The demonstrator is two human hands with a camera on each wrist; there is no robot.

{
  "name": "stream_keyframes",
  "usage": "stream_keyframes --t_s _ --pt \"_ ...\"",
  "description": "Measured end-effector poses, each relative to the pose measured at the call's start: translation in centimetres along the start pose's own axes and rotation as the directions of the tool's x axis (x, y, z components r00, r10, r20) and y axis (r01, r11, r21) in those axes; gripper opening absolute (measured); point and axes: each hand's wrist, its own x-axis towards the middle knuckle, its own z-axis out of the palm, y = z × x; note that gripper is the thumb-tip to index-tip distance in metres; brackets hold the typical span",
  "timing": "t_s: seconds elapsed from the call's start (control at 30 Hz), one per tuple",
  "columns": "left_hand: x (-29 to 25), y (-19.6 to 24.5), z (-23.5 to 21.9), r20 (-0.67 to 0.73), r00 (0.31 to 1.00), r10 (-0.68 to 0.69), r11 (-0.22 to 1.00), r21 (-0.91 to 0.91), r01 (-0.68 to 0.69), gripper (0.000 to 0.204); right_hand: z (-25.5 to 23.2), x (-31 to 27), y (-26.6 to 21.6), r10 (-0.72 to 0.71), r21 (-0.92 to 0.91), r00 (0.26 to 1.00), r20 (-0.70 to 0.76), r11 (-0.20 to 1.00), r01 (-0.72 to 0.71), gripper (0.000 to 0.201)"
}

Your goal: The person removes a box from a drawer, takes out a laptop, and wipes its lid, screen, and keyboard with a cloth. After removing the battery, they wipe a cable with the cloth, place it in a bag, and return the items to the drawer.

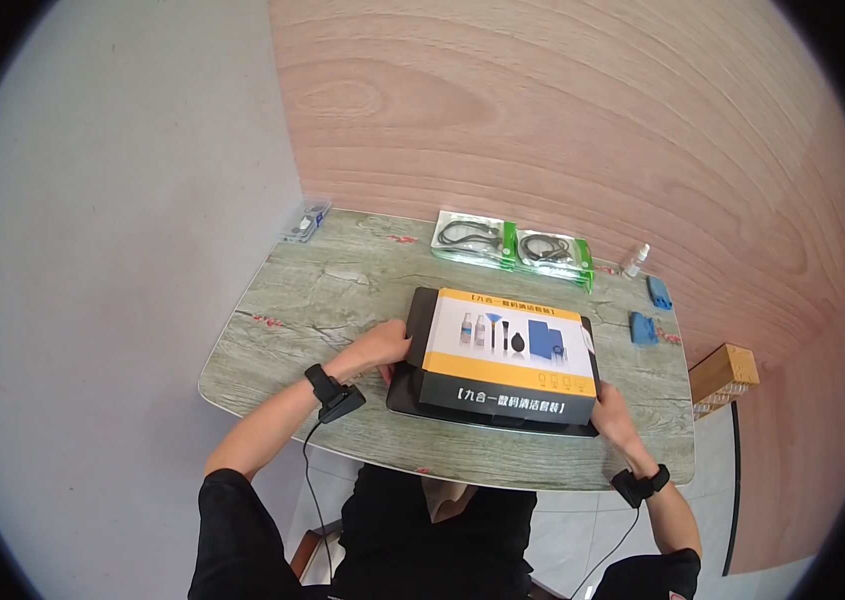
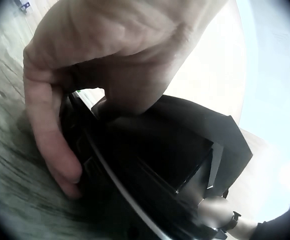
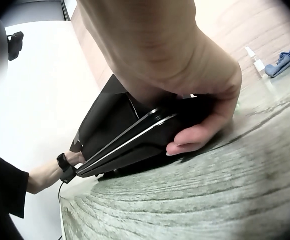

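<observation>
A cleaning-kit box (image 1: 513, 350), white and yellow on top with black sides, lies on a closed black laptop (image 1: 403, 395) near the table's front. At the laptop's left edge, my left hand (image 1: 383, 345) grips it, fingers curling down the outer side and underneath in the left wrist view. My right hand (image 1: 615, 412) holds the opposite edge; its fingertips (image 3: 187, 142) wrap below the laptop, close over the tabletop in the right wrist view. Both thumbs are largely hidden. A black flap (image 2: 225, 135) sticks out from the box.
Two bagged cables (image 1: 468, 240) lie along the back of the table. A spray bottle (image 1: 636, 260) and two blue cloths (image 1: 645, 328) are at the right. A clear plastic case (image 1: 305, 220) sits in the back left corner, against the wall. Beyond the right edge stands a brown box (image 1: 728, 375).
</observation>
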Motion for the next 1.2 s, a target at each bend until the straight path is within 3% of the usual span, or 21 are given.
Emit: stream_keyframes --t_s 0.2,0.3,0.4,0.43,0.57,0.73,0.83,0.93,1.03,1.07,1.13,1.2 --pt "0.1 -0.1 0.1 0.003 0.999 0.05 0.999 0.001 -0.05 0.048 0.7 -0.4 -0.6 -0.006 0.009 0.997 -0.08 1.0 0.007 0.029" --pt "1.2 -1.7 0.8 -0.067 0.994 0.09 0.99 0.114 -0.082 0.048 0.6 -0.6 -0.4 -0.027 -0.048 0.989 -0.143 0.999 0.02 0.024" --pt "0.6 -2.1 1.2 -0.13 0.949 0.286 0.898 0.382 -0.218 0.05 1.0 -0.8 -0.3 -0.089 -0.091 0.979 -0.183 0.993 0.073 0.022" --pt "-0.1 -1.9 1.5 -0.186 0.933 0.309 0.899 0.377 -0.223 0.052 0.9 -0.7 -0.2 -0.095 -0.091 0.979 -0.183 0.993 0.079 0.022" --pt "-2.0 -2.3 1.8 -0.242 0.945 0.222 0.95 0.273 -0.153 0.054 0.1 0.1 -1.7 -0.092 -0.069 0.988 -0.128 0.994 0.084 0.022" --pt "-6.4 -4.0 -1.0 -0.323 0.94 0.109 0.988 0.137 -0.067 0.054 0.9 4.9 -5.3 -0.275 -0.119 0.96 -0.058 0.956 0.267 0.024" --pt "-9.0 -6.5 -3.6 -0.316 0.947 -0.058 0.958 -0.283 -0.036 0.054 2.7 9.3 -8.5 -0.401 -0.035 0.914 0.066 0.914 0.404 0.028" --pt "-14.1 -5.8 -6.7 -0.263 0.948 -0.181 0.888 -0.458 0.042 0.056 4.7 12.0 -14.7 -0.525 0.094 0.836 0.162 0.851 0.516 0.038" --pt "-17.5 -7.2 -7.9 -0.342 0.924 -0.172 0.871 -0.491 -0.019 0.061 9.8 16.9 -17.1 -0.658 -0.026 0.748 0.09 0.749 0.662 0.031" --pt "-18.4 -7.8 -8.0 -0.377 0.909 -0.179 0.866 -0.499 -0.037 0.061 9.4 16.2 -21.0 -0.683 0.07 0.71 0.171 0.727 0.683 0.031" --pt "-19.4 -9.2 -7.7 -0.452 0.864 -0.221 0.833 -0.549 -0.074 0.059 13.2 19.2 -23.1 -0.652 0.272 0.732 0.198 0.754 0.598 0.039" --pt "-20.3 -10.5 -6.9 -0.528 0.813 -0.247 0.807 -0.576 -0.129 0.057 17.3 22.0 -24.4 -0.608 0.278 0.777 0.165 0.784 0.555 0.049"
